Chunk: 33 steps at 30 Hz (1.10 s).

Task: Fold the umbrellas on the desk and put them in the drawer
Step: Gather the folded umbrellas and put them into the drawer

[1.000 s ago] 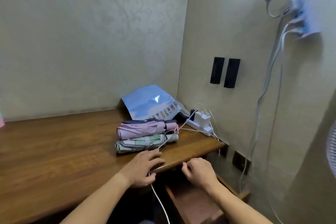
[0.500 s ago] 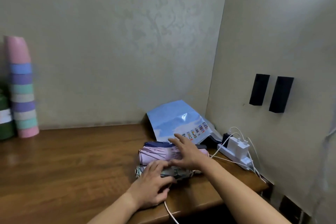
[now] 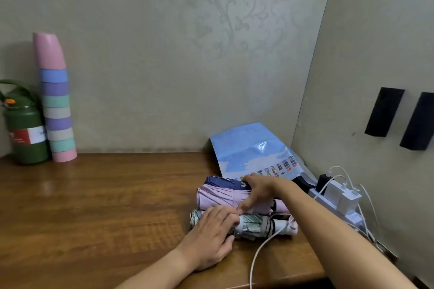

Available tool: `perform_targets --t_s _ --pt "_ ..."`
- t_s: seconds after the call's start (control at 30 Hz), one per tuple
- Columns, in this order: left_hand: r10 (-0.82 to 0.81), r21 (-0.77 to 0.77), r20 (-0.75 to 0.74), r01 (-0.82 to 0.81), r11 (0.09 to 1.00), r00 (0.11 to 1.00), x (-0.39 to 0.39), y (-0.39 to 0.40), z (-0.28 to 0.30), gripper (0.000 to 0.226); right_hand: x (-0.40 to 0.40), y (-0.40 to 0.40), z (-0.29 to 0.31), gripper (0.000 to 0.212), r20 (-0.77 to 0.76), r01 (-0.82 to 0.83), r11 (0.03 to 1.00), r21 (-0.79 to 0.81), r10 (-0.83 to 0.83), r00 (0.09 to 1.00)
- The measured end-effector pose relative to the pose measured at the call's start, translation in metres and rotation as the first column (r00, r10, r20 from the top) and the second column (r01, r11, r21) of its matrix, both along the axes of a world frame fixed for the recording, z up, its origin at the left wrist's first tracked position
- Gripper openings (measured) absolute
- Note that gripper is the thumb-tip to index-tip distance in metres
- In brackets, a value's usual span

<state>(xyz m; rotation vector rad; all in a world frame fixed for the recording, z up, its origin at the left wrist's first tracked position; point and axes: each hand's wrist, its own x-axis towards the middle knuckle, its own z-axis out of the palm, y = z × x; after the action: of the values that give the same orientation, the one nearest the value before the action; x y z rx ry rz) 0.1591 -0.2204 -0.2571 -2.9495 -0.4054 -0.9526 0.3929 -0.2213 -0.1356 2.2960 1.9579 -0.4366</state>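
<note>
Left fingers (image 3: 226, 214): curled over the near end of the folded white umbrella with a green leaf print (image 3: 252, 224), closing on it without a full wrap; the left hand (image 3: 212, 237) rests on the tabletop edge of that roll.
Right fingers (image 3: 246, 204): spread and bent down over the folded pale pink fabric umbrella (image 3: 225, 197), thumb pressing at the seam between pink and white rolls; whether the right hand (image 3: 260, 191) truly grips or only presses, I cannot tell.
Third umbrella: a folded navy blue umbrella (image 3: 223, 182) lies just behind the pink one, touching it, partly under the right hand.
Umbrella placement: all three lie side by side, parallel, near the right end of the brown wooden tabletop (image 3: 105, 206).
Nearby clutter: a white charging cable (image 3: 260, 248) runs across the white umbrella's handle end; a white power strip with chargers (image 3: 338, 199) sits just to the right; a glossy blue plastic bag (image 3: 251, 150) leans in the corner behind.
Far left: a stack of pastel plastic cups (image 3: 55, 101) beside a dark green flask (image 3: 24, 133).
Done: folding looks finished, since all three are rolled tight.
Left: none is stowed yet; the drawer is out of view, so lifting and carrying all three remains.
Risk: the cable may snag as the white roll lifts.
</note>
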Motion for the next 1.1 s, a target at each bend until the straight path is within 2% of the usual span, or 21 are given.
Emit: perform_targets --t_s 0.23,0.37,0.5,0.63,0.73,0.8,0.9,0.93,1.0,1.03,1.1 --pt "0.016 0.013 -0.004 -0.016 1.000 1.000 -0.001 -0.006 0.001 0.035 -0.022 -0.006 -0.009 0.079 0.078 0.038 0.999 0.033 -0.041 0.996" --pt "0.028 -0.026 -0.041 -0.029 0.999 0.999 -0.004 -0.007 0.001 0.041 -0.030 -0.017 -0.012 0.080 0.046 0.003 0.981 0.193 -0.013 0.999" --pt "0.035 -0.050 -0.067 -0.038 0.998 0.997 -0.007 -0.009 0.003 0.045 -0.034 -0.025 -0.012 0.079 0.159 -0.051 0.948 0.314 0.000 0.987" --pt "0.063 -0.069 -0.118 -0.071 0.995 0.991 -0.006 -0.008 0.000 0.046 -0.044 -0.029 -0.009 0.081 0.282 -0.057 0.891 0.450 -0.081 0.956" --pt "0.100 -0.038 -0.149 -0.106 0.994 0.984 -0.006 -0.009 0.002 0.047 -0.054 -0.036 0.000 0.083 0.244 0.003 0.812 0.584 -0.179 0.953" --pt "0.180 -0.033 -0.192 -0.190 0.981 0.965 0.000 -0.025 0.013 0.063 -0.060 -0.042 0.008 0.082 0.190 0.047 0.766 0.641 -0.218 0.957" --pt "0.338 -0.058 -0.253 -0.363 0.930 0.906 0.017 -0.062 0.022 0.107 -0.066 -0.055 0.017 0.078 0.188 0.066 0.748 0.660 -0.250 0.950" --pt "0.345 -0.050 -0.242 -0.367 0.929 0.907 0.022 -0.073 0.020 0.109 -0.067 -0.061 0.018 0.078 0.201 0.066 0.751 0.657 -0.259 0.945" --pt "0.255 0.028 -0.222 -0.255 0.967 0.941 0.025 -0.092 0.012 0.091 -0.069 -0.073 0.019 0.078 0.223 0.065 0.754 0.653 -0.274 0.936" --pt "0.160 0.028 -0.276 -0.159 0.987 0.948 0.024 -0.099 0.007 0.084 -0.070 -0.080 0.020 0.078 0.226 0.068 0.754 0.654 -0.281 0.933" --pt "0.039 -0.057 -0.510 -0.080 0.995 0.859 0.014 -0.107 0.005 0.086 -0.071 -0.095 0.024 0.081 0.210 0.091 0.757 0.647 -0.291 0.933"
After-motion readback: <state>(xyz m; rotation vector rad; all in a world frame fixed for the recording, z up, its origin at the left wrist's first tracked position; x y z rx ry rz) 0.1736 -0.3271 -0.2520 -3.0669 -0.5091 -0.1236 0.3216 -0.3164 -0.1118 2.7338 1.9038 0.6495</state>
